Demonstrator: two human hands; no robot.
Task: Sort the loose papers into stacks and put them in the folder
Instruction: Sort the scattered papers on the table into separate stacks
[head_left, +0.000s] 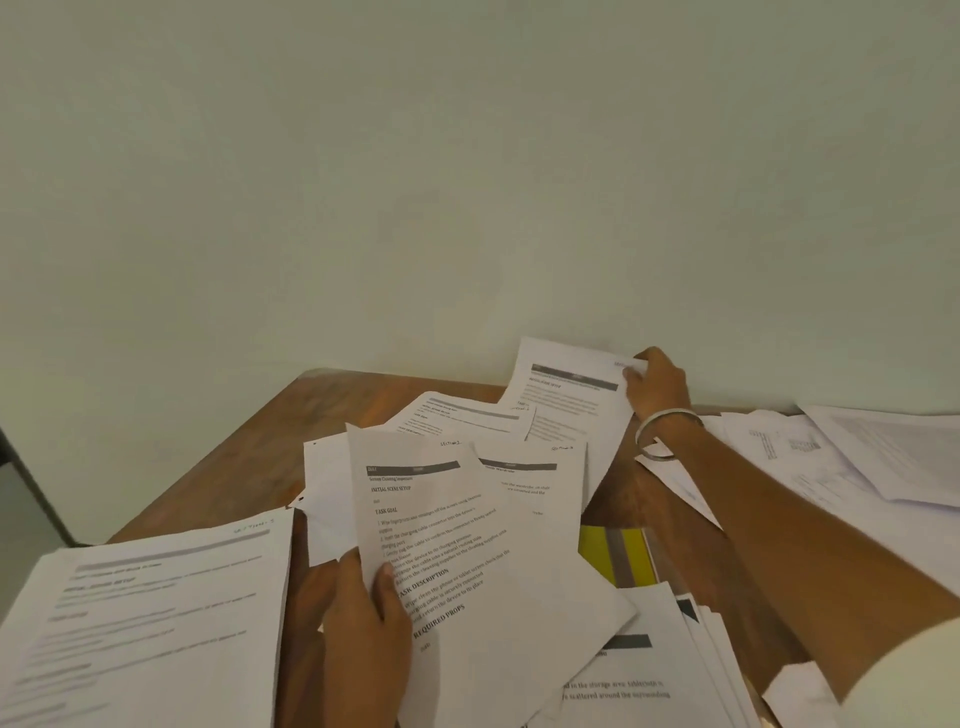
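Her left hand (363, 618) pinches a fanned sheaf of printed sheets (457, 525) at lower centre; the right hand (657, 387) grips a far page (566, 400) by its corner. Best lift it clear, not drag. A yellow folder (618, 556) peeks beneath.

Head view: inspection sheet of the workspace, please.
Surface: wooden table, mostly papered over.
Job's things: loose sheets scattered; stack at left; pile at right; yellow folder-like item partly buried.
Clutter: nothing seen.
Hands: left hand grips a printed sheet; right hand pinches the far sheet at its corner; bangle on the right wrist.
Cables: nothing seen.
Surroundings: plain wall behind.
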